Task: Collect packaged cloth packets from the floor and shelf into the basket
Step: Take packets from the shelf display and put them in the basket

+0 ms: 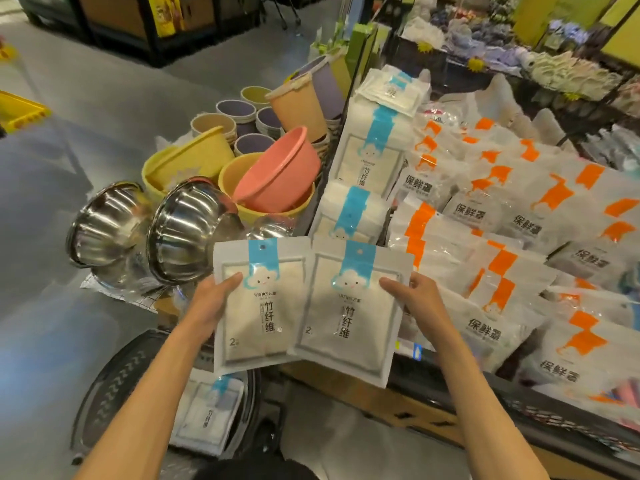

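We hold up two cloth packets side by side, one in each hand.
Each is a flat white pouch with a blue strip and a cloud face (pale cloth shows through the front). With both forearms reaching forward, our left hand (211, 299) grips the left packet (258, 306) at its outer edge, thumb on front, fingers hidden behind. Our right hand (420, 301) grips the right packet (356, 317) likewise. Below the left fingers, a third packet (207, 415) lies in the dark basket (116, 382).

Steel bowls (183, 233) beside pink basin (280, 168).
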Demonstrator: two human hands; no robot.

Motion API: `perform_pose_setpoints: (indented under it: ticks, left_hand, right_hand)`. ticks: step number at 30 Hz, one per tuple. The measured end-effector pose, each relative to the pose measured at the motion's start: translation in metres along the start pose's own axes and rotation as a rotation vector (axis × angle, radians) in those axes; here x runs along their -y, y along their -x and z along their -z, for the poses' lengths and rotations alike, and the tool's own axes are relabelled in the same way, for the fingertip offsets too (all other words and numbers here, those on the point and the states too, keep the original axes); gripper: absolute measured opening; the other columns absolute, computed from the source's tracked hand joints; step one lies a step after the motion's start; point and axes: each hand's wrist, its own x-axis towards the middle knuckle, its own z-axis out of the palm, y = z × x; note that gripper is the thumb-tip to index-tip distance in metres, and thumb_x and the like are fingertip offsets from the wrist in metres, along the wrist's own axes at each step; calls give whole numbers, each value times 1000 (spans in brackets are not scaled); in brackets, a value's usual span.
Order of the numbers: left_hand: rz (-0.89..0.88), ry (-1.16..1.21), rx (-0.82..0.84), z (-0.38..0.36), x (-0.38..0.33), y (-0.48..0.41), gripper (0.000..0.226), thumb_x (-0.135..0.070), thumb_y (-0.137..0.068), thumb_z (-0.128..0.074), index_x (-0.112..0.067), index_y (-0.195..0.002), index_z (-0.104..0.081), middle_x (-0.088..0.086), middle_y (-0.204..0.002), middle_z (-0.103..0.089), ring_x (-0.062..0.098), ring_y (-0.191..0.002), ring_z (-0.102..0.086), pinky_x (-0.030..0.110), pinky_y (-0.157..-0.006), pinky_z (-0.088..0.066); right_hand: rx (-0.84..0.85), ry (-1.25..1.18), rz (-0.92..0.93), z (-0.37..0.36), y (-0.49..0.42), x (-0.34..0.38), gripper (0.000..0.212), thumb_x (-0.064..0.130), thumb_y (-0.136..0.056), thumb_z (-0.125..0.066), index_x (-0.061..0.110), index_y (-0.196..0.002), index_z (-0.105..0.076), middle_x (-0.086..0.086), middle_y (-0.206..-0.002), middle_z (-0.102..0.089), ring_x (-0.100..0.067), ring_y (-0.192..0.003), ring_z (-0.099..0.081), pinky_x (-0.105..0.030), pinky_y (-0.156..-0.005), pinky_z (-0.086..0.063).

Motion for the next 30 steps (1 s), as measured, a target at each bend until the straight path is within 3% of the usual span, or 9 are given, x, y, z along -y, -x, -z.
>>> perform_pose_setpoints:
  ticks: [6,10,15,19,22,26,30]
  left_hand:
    - [1,51,-119,1,-11,-27,20,-15,-96,-66,-13,-116,-67,8,-100,-77,28,-96,-73,47,-86,-57]
    - [1,39,-153,5,-23,-37,14,-17,-96,-66,-15,-110,-68,7,-96,-78,28,-93,-74,46,-79,-58]
    - [-24,60,-186,2,-35,-49,10,-16,-97,-65,-16,-106,-68,5,-92,-78,24,-86,-75,40,-70,-58]
    - [-32,70,-177,-3,-37,-58,10,-16,-96,-66,-17,-106,-68,8,-97,-78,28,-94,-74,48,-84,-58]
    - [-47,105,-173,-2,-36,-65,14,-17,-98,-62,-16,-110,-69,9,-101,-78,29,-98,-73,50,-92,-55]
    - [-49,138,-178,0,-34,-71,14,-16,-100,-60,-15,-112,-68,9,-102,-77,29,-97,-73,48,-89,-56]
    - [-26,164,-191,3,-33,-76,16,-16,-99,-60,-14,-113,-67,11,-103,-77,30,-98,-73,49,-88,-56]
  right_hand:
    - [11,-14,43,20,-53,21,20,14,-86,-76,12,-106,-72,-6,-93,-77,-21,-81,-74,-35,-73,-59]
    - [-26,2,66,22,-85,29,19,14,-85,-77,8,-102,-73,-18,-90,-75,-26,-77,-67,-38,-70,-52]
    - [-111,73,105,0,-122,31,15,13,-85,-77,8,-99,-72,-2,-78,-71,-20,-68,-63,-30,-60,-50]
    - [-150,147,120,-26,-146,25,14,16,-84,-77,16,-94,-69,-3,-89,-71,-21,-80,-66,-38,-76,-54]
    - [-140,223,138,-44,-160,19,19,18,-85,-76,12,-102,-70,-3,-95,-69,-22,-88,-65,-39,-80,-55]
    - [-116,276,108,-63,-178,11,21,21,-88,-74,12,-105,-66,-1,-98,-64,-21,-92,-62,-37,-82,-53]
    - [-142,283,32,-78,-193,-2,17,27,-88,-74,18,-96,-62,-5,-103,-71,-24,-96,-66,-48,-88,-56]
